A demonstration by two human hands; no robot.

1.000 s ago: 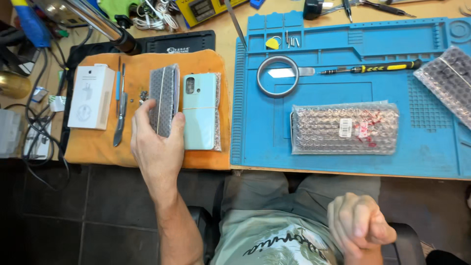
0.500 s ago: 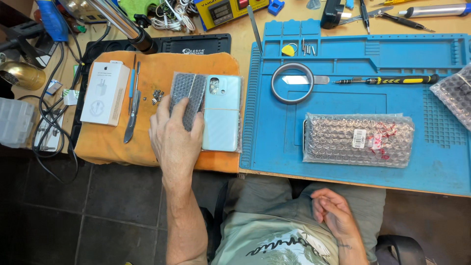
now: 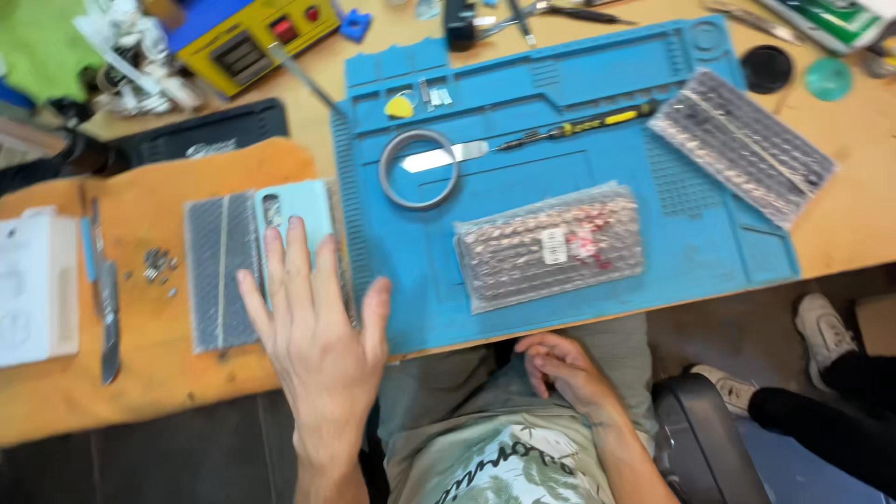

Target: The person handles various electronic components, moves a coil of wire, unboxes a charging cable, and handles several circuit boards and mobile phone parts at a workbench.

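Resting flat in the head view, the left hand [image 3: 313, 341] lies open, fingers spread, its fingertips on the pale teal phone [image 3: 297, 217]; nothing is clasped. Just left of the fingers lies a bubble-wrap sleeve [image 3: 219, 271], both on the orange cloth [image 3: 149, 369] covering the table. Well right of that grip sits a wrapped pink part [image 3: 551, 245] on the blue mat [image 3: 709, 233]. The right hand [image 3: 560, 369] rests loosely curled on the lap, holding nothing. Judged step: positioning the phone. Next move calls for closing the fingers around its edges.
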